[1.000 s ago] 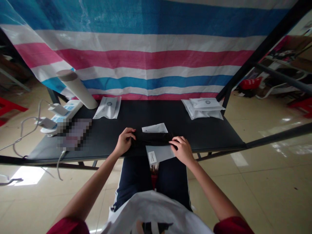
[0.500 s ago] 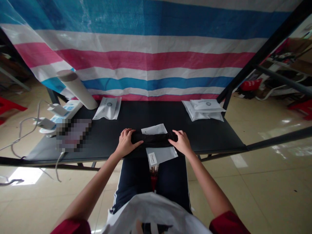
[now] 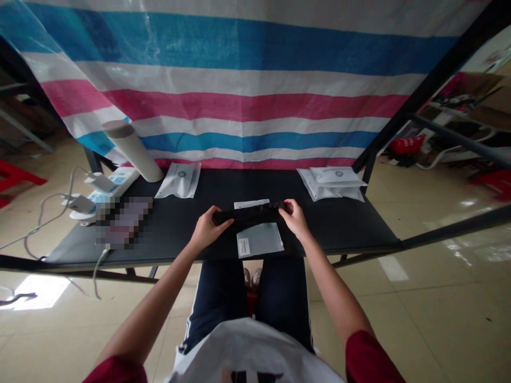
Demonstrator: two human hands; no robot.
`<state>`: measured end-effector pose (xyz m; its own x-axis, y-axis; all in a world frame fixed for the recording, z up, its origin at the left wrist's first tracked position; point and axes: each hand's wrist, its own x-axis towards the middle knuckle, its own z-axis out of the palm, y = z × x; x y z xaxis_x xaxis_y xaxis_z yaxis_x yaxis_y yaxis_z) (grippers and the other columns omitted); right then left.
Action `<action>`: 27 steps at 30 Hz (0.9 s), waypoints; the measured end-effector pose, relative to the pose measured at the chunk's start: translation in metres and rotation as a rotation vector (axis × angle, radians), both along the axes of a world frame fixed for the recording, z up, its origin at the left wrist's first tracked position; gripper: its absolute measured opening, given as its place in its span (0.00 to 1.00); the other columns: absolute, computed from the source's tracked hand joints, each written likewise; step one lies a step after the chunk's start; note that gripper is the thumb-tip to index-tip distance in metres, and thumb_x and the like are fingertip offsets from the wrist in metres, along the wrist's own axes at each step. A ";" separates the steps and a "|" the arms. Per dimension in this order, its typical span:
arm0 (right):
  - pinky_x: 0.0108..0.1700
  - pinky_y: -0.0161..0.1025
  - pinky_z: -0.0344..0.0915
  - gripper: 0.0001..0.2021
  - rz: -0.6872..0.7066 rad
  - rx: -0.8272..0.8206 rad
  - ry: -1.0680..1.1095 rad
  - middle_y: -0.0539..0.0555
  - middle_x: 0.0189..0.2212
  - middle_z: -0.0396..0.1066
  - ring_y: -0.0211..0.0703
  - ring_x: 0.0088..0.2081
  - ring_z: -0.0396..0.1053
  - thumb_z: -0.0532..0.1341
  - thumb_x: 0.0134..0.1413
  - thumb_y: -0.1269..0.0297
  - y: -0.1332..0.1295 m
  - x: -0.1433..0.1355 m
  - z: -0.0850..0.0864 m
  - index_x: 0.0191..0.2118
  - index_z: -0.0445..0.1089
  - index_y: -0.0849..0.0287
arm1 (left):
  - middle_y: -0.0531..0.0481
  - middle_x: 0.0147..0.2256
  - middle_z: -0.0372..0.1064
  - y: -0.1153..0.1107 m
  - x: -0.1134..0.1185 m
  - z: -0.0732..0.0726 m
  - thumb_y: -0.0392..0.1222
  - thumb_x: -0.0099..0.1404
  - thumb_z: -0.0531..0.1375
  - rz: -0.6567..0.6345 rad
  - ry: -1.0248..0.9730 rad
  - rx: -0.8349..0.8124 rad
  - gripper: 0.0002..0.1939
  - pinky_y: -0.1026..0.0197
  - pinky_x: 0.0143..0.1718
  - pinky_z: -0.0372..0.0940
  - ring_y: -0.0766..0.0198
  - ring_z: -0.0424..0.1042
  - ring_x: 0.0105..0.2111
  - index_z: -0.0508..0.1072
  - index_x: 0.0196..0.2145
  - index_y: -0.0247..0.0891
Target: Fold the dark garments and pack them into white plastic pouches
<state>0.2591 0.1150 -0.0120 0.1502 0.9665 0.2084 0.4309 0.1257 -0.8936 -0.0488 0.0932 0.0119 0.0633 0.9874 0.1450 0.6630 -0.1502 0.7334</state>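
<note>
A rolled or folded black cloth (image 3: 255, 213) stretches sideways between my two hands above the dark table (image 3: 339, 229). My left hand (image 3: 210, 227) pinches its left end, and my right hand (image 3: 293, 217) grips its right end. Beneath the cloth lies a frosted white bag (image 3: 261, 240) with a small label at its lower left; the cloth covers its middle, and a strip of white shows behind.
Packed white bags (image 3: 333, 181) are piled at the back right. Another white bag (image 3: 179, 180) lies at the back left beside a white bottle (image 3: 138, 154). A power strip (image 3: 115, 186) with chargers and a blurred phone (image 3: 125, 221) are at the left. A striped sheet (image 3: 239, 106) hangs behind.
The white bag has moved back from the table's front edge and now lies flatter. Both hands still hold the black cloth, which has shifted slightly away from me and tilts up at the right.
</note>
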 end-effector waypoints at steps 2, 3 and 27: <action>0.39 0.39 0.68 0.16 0.000 0.040 0.109 0.54 0.36 0.73 0.46 0.39 0.72 0.62 0.49 0.60 0.021 0.000 0.014 0.44 0.65 0.56 | 0.55 0.27 0.69 -0.026 0.012 0.005 0.58 0.56 0.64 -0.013 -0.157 -0.037 0.22 0.65 0.20 0.54 0.68 0.63 0.19 0.65 0.39 0.41; 0.39 0.38 0.68 0.17 0.018 0.040 0.139 0.53 0.35 0.73 0.45 0.39 0.72 0.64 0.47 0.60 0.032 -0.002 0.020 0.44 0.65 0.57 | 0.54 0.30 0.71 -0.041 0.021 0.006 0.57 0.57 0.64 -0.034 -0.219 -0.080 0.23 0.64 0.20 0.55 0.68 0.64 0.19 0.63 0.42 0.41; 0.64 0.54 0.53 0.40 0.592 0.219 -0.632 0.62 0.63 0.60 0.57 0.65 0.54 0.69 0.45 0.51 -0.103 -0.037 0.037 0.63 0.60 0.57 | 0.39 0.59 0.60 -0.070 0.040 -0.006 0.44 0.52 0.68 -0.494 0.338 0.210 0.41 0.44 0.58 0.61 0.44 0.60 0.59 0.58 0.61 0.43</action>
<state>0.2218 0.0118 0.0246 -0.5661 0.7781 0.2722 0.6452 0.6238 -0.4411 -0.0087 0.0230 0.0055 0.5803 0.7827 0.2251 0.6684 -0.6156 0.4175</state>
